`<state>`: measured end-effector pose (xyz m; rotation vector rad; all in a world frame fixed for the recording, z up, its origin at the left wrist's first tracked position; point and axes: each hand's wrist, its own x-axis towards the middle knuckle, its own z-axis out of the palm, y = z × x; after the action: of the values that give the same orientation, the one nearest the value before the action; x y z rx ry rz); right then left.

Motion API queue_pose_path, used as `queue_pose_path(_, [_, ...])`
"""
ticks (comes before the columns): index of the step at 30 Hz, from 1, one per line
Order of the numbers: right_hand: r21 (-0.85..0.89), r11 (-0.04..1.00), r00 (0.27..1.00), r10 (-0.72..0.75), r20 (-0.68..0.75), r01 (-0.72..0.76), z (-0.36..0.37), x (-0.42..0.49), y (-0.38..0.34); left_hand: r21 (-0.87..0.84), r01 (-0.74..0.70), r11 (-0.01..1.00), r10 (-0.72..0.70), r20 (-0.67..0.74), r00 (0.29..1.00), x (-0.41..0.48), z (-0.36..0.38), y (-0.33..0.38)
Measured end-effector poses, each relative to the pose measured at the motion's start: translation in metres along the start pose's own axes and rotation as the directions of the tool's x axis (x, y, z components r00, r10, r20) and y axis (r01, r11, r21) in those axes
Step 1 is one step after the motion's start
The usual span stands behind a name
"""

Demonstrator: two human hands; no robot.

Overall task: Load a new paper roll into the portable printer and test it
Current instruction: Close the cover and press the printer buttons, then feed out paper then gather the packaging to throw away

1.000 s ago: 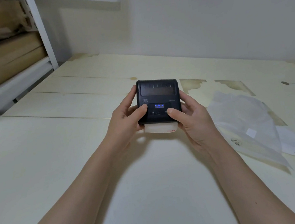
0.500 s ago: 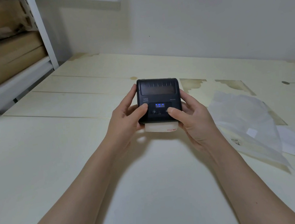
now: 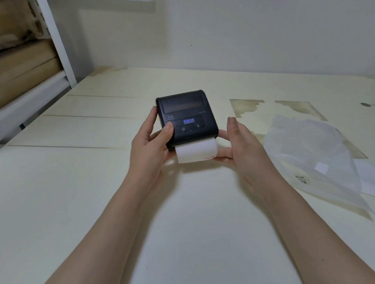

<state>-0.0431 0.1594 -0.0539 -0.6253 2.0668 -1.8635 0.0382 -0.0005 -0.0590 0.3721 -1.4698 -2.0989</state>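
The black portable printer (image 3: 187, 116) is held above the pale table (image 3: 71, 201), lid closed, three blue lights lit on its panel. A strip of white paper (image 3: 195, 150) with a red mark at its corner sticks out of the near edge. My left hand (image 3: 148, 146) grips the printer's left side, thumb on the top face by the buttons. My right hand (image 3: 235, 143) is at the printer's right side, thumb lifted off, fingers under the printer and the paper strip.
A translucent plastic bag (image 3: 310, 158) lies on the table to the right, with a white paper slip (image 3: 373, 183) under its far edge. A white shelf rack (image 3: 58, 39) with brown cardboard packages (image 3: 8, 75) stands at the far left. A white wall runs behind.
More paper has come out of the printer's near edge. My right thumb has lifted off the button panel and the right hand has opened at the side.
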Motion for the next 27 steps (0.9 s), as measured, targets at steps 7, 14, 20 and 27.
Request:
queue_pose_path(7, [-0.019, 1.000, 0.998, 0.016, -0.067, -0.017, 0.000, -0.002, -0.001, 0.104, 0.009, 0.994, 0.000, -0.085, 0.996, 0.002, -0.004, -0.002])
queue_pose_path(14, [-0.090, 0.995, 0.996, 0.021, -0.089, -0.029, 0.002, -0.007, -0.001, 0.194, 0.066, 0.979, -0.044, -0.114, 0.992, 0.006, -0.010, -0.007])
queue_pose_path(20, [-0.170, 0.985, 0.993, -0.008, -0.122, -0.013, 0.002, -0.009, -0.003, 0.338, 0.063, 0.939, -0.024, -0.118, 0.993, 0.006, -0.011, -0.010])
queue_pose_path(27, [-0.199, 0.980, 0.990, -0.051, -0.132, 0.024, 0.005, -0.013, -0.002, 0.568, 0.057, 0.821, 0.037, -0.154, 0.987, 0.010, -0.012, -0.015])
